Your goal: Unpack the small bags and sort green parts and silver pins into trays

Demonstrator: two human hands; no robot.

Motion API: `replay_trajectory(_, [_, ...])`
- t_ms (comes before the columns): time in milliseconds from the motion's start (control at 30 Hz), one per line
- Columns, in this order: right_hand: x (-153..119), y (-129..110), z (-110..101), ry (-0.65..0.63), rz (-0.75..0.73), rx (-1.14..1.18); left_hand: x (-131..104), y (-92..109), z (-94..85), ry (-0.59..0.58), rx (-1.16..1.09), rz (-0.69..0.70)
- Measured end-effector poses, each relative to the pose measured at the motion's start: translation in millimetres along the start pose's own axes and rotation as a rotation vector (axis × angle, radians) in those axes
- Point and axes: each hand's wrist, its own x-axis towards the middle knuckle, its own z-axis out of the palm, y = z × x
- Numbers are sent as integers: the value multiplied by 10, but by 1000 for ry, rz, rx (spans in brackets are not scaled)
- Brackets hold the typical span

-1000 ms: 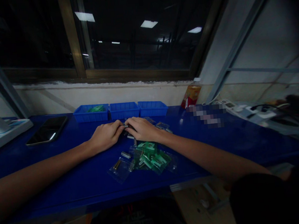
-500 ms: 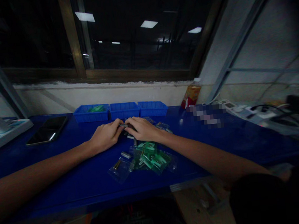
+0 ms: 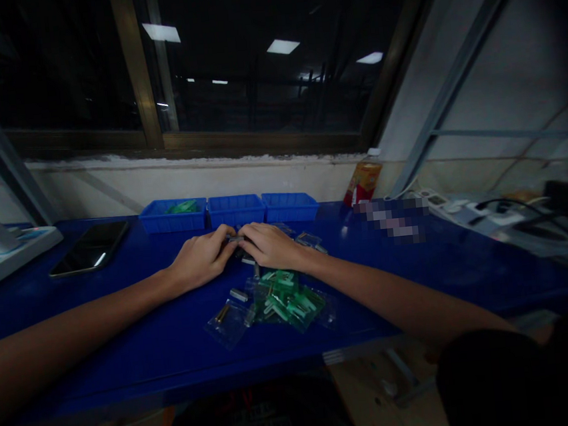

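Observation:
My left hand [image 3: 204, 257] and my right hand [image 3: 270, 245] meet over the middle of the blue table. Both are closed, their fingertips pinching a small grey metallic piece [image 3: 236, 238] between them; its exact kind is too small and dark to tell. Just below the fingers lie more small silvery pieces, and one short metal cylinder [image 3: 238, 295] rests apart on the table. Nearer to me is a pile of green and clear plastic packets [image 3: 292, 299]. Left of it lies a clear bag [image 3: 226, 322] with thin brass-coloured parts inside.
Three blue bins [image 3: 236, 211] stand along the wall, the left one holding green packets. A phone [image 3: 90, 248] and a power strip [image 3: 14, 251] lie at left. On the right are a bottle [image 3: 362, 180] and more power strips with cables [image 3: 498, 216].
The grey piece between my fingertips has tilted slightly and sits a touch lower. Hands, arms and the packets otherwise stay in place.

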Motion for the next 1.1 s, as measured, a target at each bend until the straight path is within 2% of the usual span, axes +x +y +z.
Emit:
replay_trajectory(267, [11,1,8,-10,1,-41,-3,-14,16,12,8,2])
replay_trajectory(500, [-9,-4,0,23,10,54,1,7,-4,-35,40,-14])
replay_trajectory(767, [-2,8,15,35,-36,11,0,7,-4,-55,73,-14])
replay_trajectory(967, [9,26,22,29,-10,-19,-2,6,6,22,-2,-2])
replay_trajectory(1100, [7,19,12,14,-9,-15,-6,7,-6,25,6,-3])
